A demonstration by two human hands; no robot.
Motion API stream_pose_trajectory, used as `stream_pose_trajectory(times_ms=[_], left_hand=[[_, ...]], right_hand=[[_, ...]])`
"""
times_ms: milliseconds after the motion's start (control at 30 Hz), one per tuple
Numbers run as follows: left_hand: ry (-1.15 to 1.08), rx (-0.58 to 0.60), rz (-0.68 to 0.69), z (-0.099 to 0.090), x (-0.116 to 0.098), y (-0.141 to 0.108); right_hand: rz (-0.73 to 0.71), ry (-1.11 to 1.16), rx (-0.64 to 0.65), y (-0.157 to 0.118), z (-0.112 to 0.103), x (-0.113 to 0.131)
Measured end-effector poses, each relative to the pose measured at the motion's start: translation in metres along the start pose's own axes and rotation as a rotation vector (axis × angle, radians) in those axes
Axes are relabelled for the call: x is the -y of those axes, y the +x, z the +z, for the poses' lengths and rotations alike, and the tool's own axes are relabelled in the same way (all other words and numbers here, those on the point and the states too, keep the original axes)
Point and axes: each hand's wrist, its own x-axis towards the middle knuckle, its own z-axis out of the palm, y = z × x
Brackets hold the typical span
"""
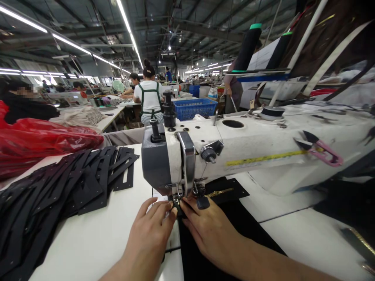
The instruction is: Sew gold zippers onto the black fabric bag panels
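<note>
The black panel [195,269] runs lengthwise from under the sewing machine [254,144] toward you, beneath your nearer right hand [212,224], your left hand [152,230] at its left edge; whether either pinches, I cannot tell.

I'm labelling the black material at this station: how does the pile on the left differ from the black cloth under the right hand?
The pile is many narrow, overlapping pieces; the black cloth shows as one broad, smooth stretch. The pile lies untouched; the cloth runs beneath the right hand. Both are black and lie on the white tabletop.
</note>
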Motion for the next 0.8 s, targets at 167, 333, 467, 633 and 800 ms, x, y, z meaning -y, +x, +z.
stream_pose_trajectory(times_ms=[167, 333, 467, 633, 800], left_hand=[[0.004, -0.014, 0.027, 0.0001, 0.0018, 0.0019], [-0.012, -0.002, 0.040, -0.0011, 0.0037, 0.0060], [-0.030, 0.026, 0.024, 0.0000, 0.0060, 0.0063], [-0.087, 0.037, -0.031, 0.0029, 0.0063, 0.0060], [-0.093, 0.022, -0.048, 0.0055, 0.0072, 0.0085]], right_hand=[[0.021, 0.010, 0.036, -0.0003, -0.0001, -0.0003], [0.019, 0.029, 0.047, 0.0011, -0.0001, -0.0016], [0.023, 0.019, 0.057, 0.0016, 0.0008, -0.0044], [0.016, 0.008, 0.055, 0.0028, 0.0026, -0.0065], [0.016, 0.003, 0.058, 0.0069, 0.0005, -0.0065]])
